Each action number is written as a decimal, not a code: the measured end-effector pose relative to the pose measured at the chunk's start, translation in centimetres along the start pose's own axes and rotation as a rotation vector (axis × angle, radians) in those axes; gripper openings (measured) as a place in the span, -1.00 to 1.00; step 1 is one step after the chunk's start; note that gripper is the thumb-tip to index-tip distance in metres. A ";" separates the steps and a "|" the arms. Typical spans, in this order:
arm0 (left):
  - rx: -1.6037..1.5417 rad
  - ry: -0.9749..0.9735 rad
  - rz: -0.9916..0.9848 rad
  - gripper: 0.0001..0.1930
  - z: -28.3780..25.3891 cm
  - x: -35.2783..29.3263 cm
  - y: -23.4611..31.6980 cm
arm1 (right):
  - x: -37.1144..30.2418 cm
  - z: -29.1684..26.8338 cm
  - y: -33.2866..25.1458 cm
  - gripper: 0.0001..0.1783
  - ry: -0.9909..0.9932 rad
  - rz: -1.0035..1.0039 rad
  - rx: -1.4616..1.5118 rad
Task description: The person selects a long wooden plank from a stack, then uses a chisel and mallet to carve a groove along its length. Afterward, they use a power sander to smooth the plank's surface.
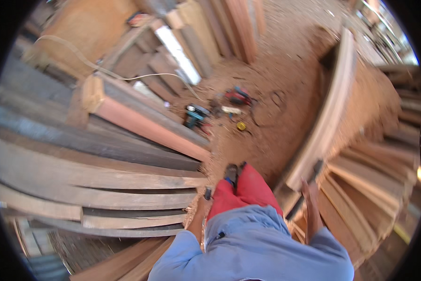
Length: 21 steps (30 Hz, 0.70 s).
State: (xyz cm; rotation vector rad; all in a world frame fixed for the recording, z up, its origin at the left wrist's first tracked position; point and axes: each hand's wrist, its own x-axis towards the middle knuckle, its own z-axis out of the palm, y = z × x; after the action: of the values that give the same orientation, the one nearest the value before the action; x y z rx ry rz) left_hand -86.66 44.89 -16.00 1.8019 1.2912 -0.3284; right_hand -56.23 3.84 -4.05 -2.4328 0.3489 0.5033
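Observation:
My right hand (308, 191), blurred by motion, is closed around a long dark bar-shaped tool (293, 209) whose kind I cannot make out. It is beside the near end of a long pale timber beam (329, 112), which looks bent through the lens. My left hand (203, 204) hangs by my left thigh, close to the ends of stacked planks. A small dark object (207, 192) shows at its fingers, too blurred to name. The fingers look closed around it.
Stacked planks (135, 199) fill the left; more boards (360, 187) lie at right. On the sawdust-covered floor ahead are a red power tool (238, 96), a teal power tool (195, 114), a yellow round item (241, 126) and a dark cord (256, 119). A pale cable (121, 77) crosses the left timber.

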 end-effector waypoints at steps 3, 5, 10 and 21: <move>-0.021 0.037 -0.013 -0.71 0.7 0.2 -0.7 | 2.0 1.4 2.9 -0.17 0.089 -0.067 -0.138; -0.100 0.070 0.040 -0.70 1.9 3.0 -5.0 | 2.5 2.3 3.4 -0.18 0.130 -0.067 -0.163; 0.015 0.072 0.140 -0.72 0.5 2.1 -4.6 | 1.3 1.3 3.0 -0.29 0.127 -0.064 0.039; -0.055 0.138 0.249 -0.71 0.1 -1.3 -4.4 | -5.6 3.2 7.6 -0.58 0.101 -0.072 0.662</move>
State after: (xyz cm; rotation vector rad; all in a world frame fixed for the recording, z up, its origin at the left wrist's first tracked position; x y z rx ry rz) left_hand -90.99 44.39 -17.35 1.9395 1.1391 -0.0308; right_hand -64.86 0.69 -7.97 -1.8204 0.3940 0.1868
